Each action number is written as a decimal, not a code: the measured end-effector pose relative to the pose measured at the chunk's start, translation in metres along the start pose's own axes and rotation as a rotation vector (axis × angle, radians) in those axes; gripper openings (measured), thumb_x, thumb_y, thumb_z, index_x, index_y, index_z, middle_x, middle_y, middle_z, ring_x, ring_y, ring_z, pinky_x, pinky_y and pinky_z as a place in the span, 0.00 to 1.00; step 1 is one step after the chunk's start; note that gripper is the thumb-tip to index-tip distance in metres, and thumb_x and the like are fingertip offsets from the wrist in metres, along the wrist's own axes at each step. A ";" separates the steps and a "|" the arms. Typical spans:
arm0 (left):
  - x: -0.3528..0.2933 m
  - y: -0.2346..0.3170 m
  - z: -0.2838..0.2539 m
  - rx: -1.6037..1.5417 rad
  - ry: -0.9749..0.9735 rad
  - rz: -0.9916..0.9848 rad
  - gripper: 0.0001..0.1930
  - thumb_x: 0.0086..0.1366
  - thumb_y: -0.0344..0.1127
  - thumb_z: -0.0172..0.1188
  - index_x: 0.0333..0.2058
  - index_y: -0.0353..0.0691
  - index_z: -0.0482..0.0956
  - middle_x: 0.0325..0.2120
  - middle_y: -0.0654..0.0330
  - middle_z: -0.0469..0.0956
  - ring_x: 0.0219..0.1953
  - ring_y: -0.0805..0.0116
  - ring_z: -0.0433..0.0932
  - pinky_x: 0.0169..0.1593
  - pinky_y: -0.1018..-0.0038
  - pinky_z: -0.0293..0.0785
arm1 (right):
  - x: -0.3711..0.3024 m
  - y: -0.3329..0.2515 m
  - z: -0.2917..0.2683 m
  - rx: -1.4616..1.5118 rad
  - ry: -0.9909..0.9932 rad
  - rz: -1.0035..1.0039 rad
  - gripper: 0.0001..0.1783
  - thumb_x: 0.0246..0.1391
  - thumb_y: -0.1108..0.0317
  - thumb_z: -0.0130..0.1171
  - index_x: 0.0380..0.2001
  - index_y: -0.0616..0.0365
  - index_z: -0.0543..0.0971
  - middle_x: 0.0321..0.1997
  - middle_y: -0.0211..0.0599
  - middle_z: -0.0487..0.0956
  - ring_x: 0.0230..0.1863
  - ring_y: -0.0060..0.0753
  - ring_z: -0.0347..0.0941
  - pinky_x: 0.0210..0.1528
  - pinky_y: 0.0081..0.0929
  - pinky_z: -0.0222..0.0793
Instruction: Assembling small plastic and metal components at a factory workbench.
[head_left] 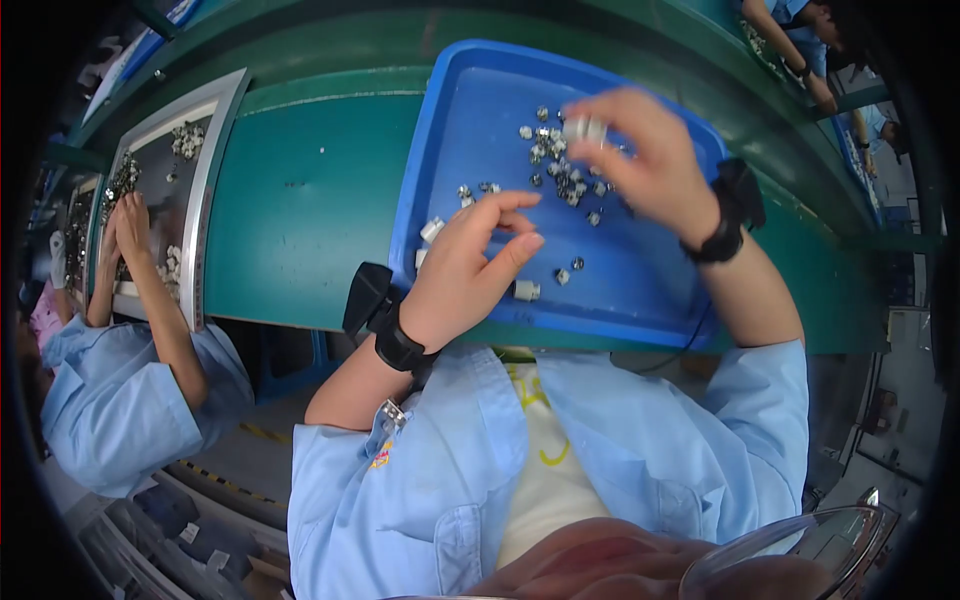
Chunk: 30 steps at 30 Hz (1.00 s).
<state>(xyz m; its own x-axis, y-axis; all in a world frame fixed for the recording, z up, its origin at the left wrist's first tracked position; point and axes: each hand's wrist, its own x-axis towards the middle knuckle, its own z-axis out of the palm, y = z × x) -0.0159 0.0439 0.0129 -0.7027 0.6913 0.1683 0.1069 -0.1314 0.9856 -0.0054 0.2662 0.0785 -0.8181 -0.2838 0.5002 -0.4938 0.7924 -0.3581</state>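
Observation:
Over the far right of a blue plastic tray [625, 285], my right hand [652, 165] is blurred by motion, its fingers and thumb around a white cylindrical piece [583, 130]. Just below it lies a loose pile of small white-and-metal parts [560, 165]. My left hand [462, 268] hovers at the tray's near left side, thumb apart from the bent fingers, with nothing visible between them. Close to it are a white cylindrical piece [526, 291] near the front rim and another white piece [432, 230] by the left wall. A small white part [562, 277] sits in the near middle.
The tray rests on a green table [310, 200]. At the left, a co-worker's hands [130, 225] work over a metal-framed tray [215, 150] holding small parts. More people [800, 60] work at the far right. Black bands [400, 348] circle my wrists.

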 end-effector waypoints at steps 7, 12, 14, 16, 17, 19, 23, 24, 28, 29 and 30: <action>0.015 -0.026 -0.006 0.797 -0.018 0.172 0.14 0.52 0.36 0.60 0.38 0.39 0.73 0.35 0.58 0.72 0.40 0.58 0.69 0.43 0.65 0.61 | 0.069 0.243 -0.016 -0.356 -0.020 0.533 0.18 0.46 0.58 0.57 0.36 0.62 0.77 0.34 0.45 0.77 0.35 0.39 0.73 0.39 0.28 0.68; 0.017 -0.019 -0.006 0.854 -0.099 0.139 0.15 0.51 0.37 0.60 0.38 0.40 0.73 0.36 0.59 0.71 0.44 0.61 0.67 0.46 0.65 0.58 | 0.057 0.377 -0.023 -0.639 -0.062 0.806 0.21 0.44 0.56 0.55 0.35 0.62 0.78 0.37 0.50 0.77 0.42 0.49 0.72 0.46 0.37 0.66; 0.015 -0.019 -0.006 0.826 -0.096 0.138 0.15 0.51 0.37 0.60 0.37 0.40 0.73 0.36 0.59 0.71 0.44 0.62 0.66 0.47 0.66 0.57 | 0.055 0.406 -0.019 -0.662 -0.060 0.815 0.21 0.43 0.55 0.55 0.35 0.61 0.78 0.38 0.50 0.77 0.43 0.50 0.72 0.47 0.38 0.66; 0.018 -0.021 -0.007 0.804 -0.103 0.101 0.15 0.51 0.37 0.60 0.37 0.40 0.73 0.37 0.59 0.71 0.44 0.62 0.66 0.47 0.66 0.57 | 0.044 0.414 -0.006 -0.669 -0.142 0.943 0.24 0.44 0.53 0.56 0.38 0.61 0.77 0.39 0.51 0.76 0.45 0.51 0.71 0.48 0.38 0.66; 0.021 -0.021 -0.009 0.800 -0.110 0.095 0.15 0.51 0.37 0.60 0.37 0.40 0.73 0.37 0.59 0.70 0.44 0.62 0.66 0.47 0.66 0.57 | 0.040 0.418 -0.001 -0.676 -0.178 1.011 0.25 0.44 0.52 0.56 0.40 0.60 0.77 0.40 0.51 0.76 0.45 0.52 0.70 0.48 0.39 0.66; 0.017 -0.021 -0.007 0.791 -0.122 0.098 0.15 0.51 0.37 0.60 0.37 0.40 0.73 0.37 0.59 0.70 0.44 0.62 0.66 0.47 0.66 0.57 | 0.041 0.410 0.005 -0.693 -0.151 1.018 0.27 0.44 0.50 0.56 0.42 0.60 0.76 0.41 0.51 0.76 0.46 0.52 0.70 0.48 0.39 0.65; 0.013 -0.018 -0.006 0.794 -0.133 0.088 0.15 0.51 0.36 0.61 0.38 0.41 0.73 0.37 0.59 0.71 0.44 0.59 0.67 0.47 0.65 0.59 | 0.054 0.371 -0.005 -0.667 0.011 0.922 0.31 0.45 0.47 0.56 0.46 0.61 0.73 0.44 0.50 0.75 0.46 0.49 0.71 0.48 0.38 0.65; 0.014 -0.018 -0.007 0.794 -0.142 0.096 0.15 0.51 0.36 0.61 0.38 0.41 0.73 0.37 0.59 0.71 0.44 0.59 0.67 0.47 0.65 0.59 | 0.056 0.357 -0.011 -0.597 0.077 0.814 0.31 0.46 0.47 0.56 0.47 0.61 0.72 0.44 0.50 0.75 0.46 0.47 0.71 0.48 0.36 0.66; 0.012 -0.024 -0.007 0.740 -0.148 0.092 0.14 0.52 0.36 0.60 0.37 0.39 0.73 0.34 0.57 0.72 0.41 0.58 0.69 0.46 0.65 0.61 | 0.060 0.232 -0.015 -0.074 -0.027 0.577 0.24 0.51 0.55 0.56 0.45 0.62 0.72 0.43 0.44 0.76 0.44 0.32 0.72 0.45 0.27 0.67; 0.014 -0.026 -0.007 0.738 -0.127 0.126 0.13 0.52 0.36 0.60 0.36 0.39 0.73 0.32 0.57 0.72 0.39 0.58 0.70 0.44 0.66 0.62 | 0.054 0.197 -0.014 -0.073 -0.031 0.595 0.24 0.51 0.55 0.56 0.45 0.62 0.72 0.43 0.44 0.76 0.44 0.32 0.72 0.45 0.27 0.67; 0.013 -0.028 -0.006 0.734 -0.109 0.155 0.12 0.53 0.36 0.59 0.34 0.39 0.73 0.29 0.56 0.72 0.37 0.58 0.70 0.43 0.66 0.62 | 0.043 0.162 -0.011 0.053 -0.133 0.592 0.20 0.52 0.59 0.55 0.43 0.62 0.73 0.41 0.42 0.76 0.42 0.29 0.71 0.44 0.25 0.67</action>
<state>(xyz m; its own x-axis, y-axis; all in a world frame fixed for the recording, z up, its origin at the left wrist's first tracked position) -0.0328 0.0522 -0.0131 -0.5720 0.7750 0.2688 0.6660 0.2475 0.7037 -0.1177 0.3880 0.0508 -0.9863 0.1291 0.1025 0.0450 0.8091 -0.5859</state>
